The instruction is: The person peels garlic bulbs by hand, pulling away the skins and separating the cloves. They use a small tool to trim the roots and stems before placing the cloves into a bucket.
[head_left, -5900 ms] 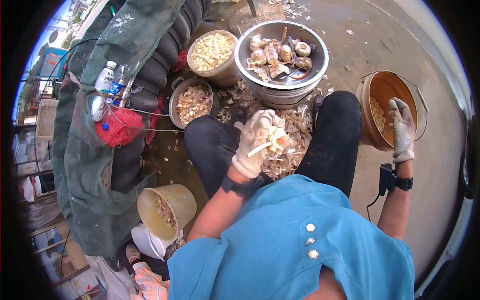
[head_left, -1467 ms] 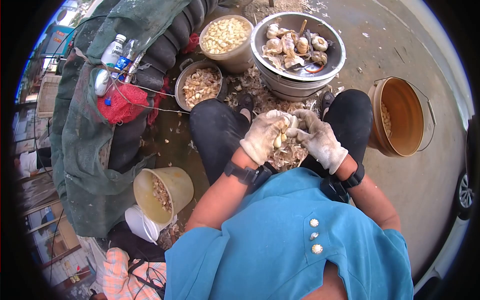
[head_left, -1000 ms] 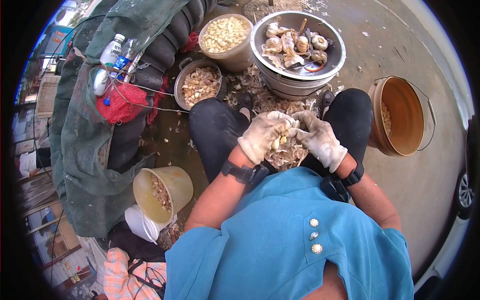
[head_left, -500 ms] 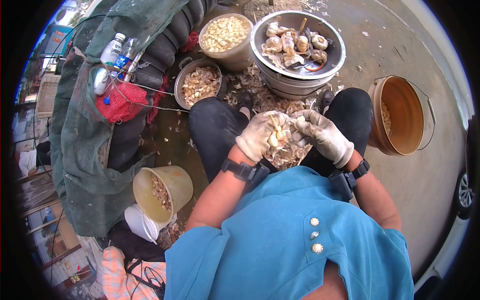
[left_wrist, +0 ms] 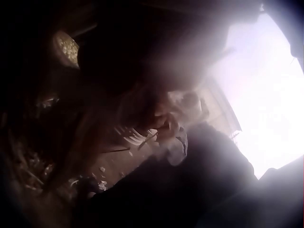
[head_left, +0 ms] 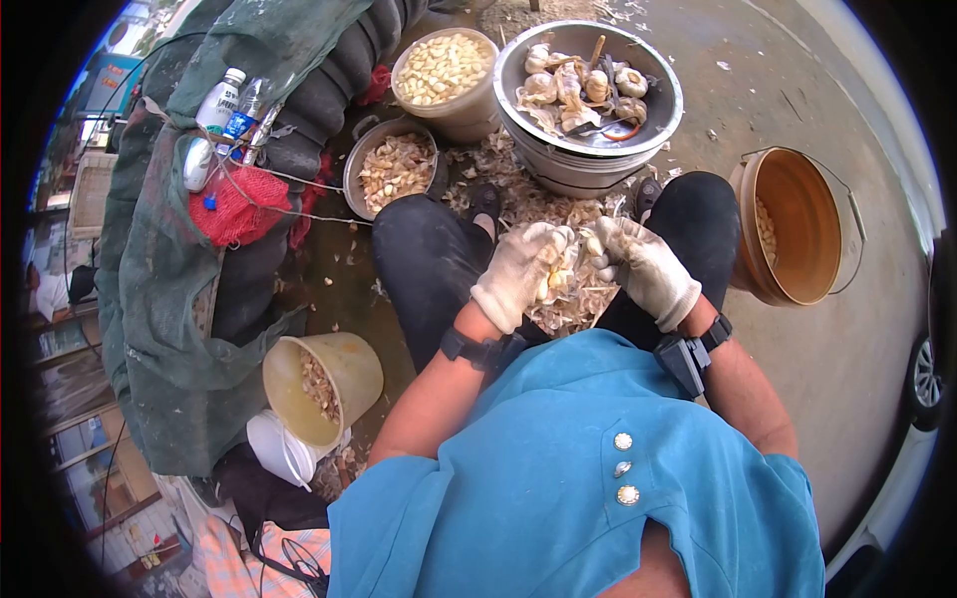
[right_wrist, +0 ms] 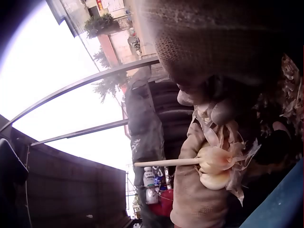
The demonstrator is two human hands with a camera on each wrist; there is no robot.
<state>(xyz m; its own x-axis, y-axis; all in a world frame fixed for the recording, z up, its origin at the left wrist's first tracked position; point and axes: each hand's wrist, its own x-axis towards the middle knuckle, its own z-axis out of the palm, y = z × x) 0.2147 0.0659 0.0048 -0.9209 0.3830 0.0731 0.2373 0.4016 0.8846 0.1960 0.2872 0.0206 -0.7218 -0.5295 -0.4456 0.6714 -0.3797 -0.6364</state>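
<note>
My gloved left hand grips a partly opened garlic bulb between my knees. Its bare cloves and long pale stem show in the right wrist view, with torn papery skin hanging from it. Close on its right, my gloved right hand has its fingers curled and pinches a garlic clove with bits of skin. Below both hands lies a heap of garlic skins. The left wrist view is dark and hazy, and the hands barely show there.
A metal bowl of whole garlic bulbs sits on a bucket ahead. Left of it stand a tub of peeled cloves and a pot of cloves and skins. An orange bucket with cloves stands right, a tilted cream bucket left.
The right hand has come from over the orange bucket to the garlic at the left hand. In the last half second the hands have drawn slightly apart, and the left has turned its bulb.
</note>
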